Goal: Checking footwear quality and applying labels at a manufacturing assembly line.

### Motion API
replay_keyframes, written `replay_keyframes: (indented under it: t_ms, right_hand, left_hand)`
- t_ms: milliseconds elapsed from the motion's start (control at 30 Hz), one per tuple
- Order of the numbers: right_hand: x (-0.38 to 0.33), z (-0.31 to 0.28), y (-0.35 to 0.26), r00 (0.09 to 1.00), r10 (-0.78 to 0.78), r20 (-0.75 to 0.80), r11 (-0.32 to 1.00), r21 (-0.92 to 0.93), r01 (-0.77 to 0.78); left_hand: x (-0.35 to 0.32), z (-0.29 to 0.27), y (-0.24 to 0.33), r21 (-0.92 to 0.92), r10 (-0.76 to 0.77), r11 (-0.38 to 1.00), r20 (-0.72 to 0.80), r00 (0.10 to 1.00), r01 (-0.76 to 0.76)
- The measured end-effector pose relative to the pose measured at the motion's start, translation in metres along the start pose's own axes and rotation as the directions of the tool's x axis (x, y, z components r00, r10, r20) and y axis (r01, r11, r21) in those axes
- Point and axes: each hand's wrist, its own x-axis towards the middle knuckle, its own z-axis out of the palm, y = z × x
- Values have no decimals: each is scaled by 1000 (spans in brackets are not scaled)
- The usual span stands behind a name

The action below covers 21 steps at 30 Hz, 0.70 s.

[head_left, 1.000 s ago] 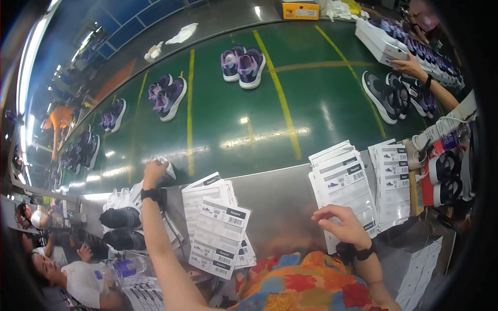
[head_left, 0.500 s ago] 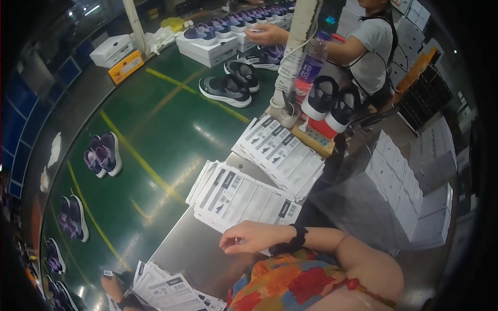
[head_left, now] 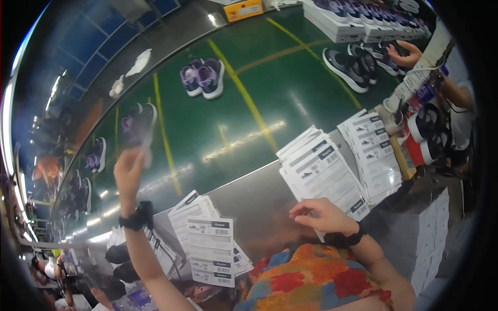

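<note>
My left hand (head_left: 129,173) reaches over the green conveyor belt (head_left: 249,150), its fingers pinched on a small white label (head_left: 147,157), smeared by motion. Just beyond the fingertips is a pair of purple sneakers (head_left: 139,122), blurred. My right hand (head_left: 322,214) hovers at the metal edge, fingers loosely curled and apart, with nothing visible in them. It is nearest to a stack of printed label sheets (head_left: 324,166). Another stack of label sheets (head_left: 211,249) lies to the right of my left forearm.
More purple sneakers (head_left: 205,78) stand along the belt. Dark sneakers (head_left: 345,70) sit at the far right, near another person's hand (head_left: 407,56). White shoeboxes (head_left: 337,26) bear a row of shoes. A post (head_left: 415,78) and further label sheets (head_left: 371,155) stand at right.
The view has swung left. My left hand has moved forward from beside the near label sheets to the purple sneakers on the belt. My right hand stays near the label stack.
</note>
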Motion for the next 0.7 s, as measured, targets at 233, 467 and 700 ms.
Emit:
replay_keyframes:
  t_ms: [233,467,700]
  right_hand:
    - [17,-6,40,988,123,94,923,355,-149]
    - [22,-3,63,995,73,65,692,716,-98]
    - [23,-5,67,990,56,128,653,746,-134]
  left_hand:
    - [105,207,197,366,826,490,95,555,-792]
    - [148,385,308,411,936,305,36,350,-859]
    - [128,415,373,336,982,185,-28,186,-924]
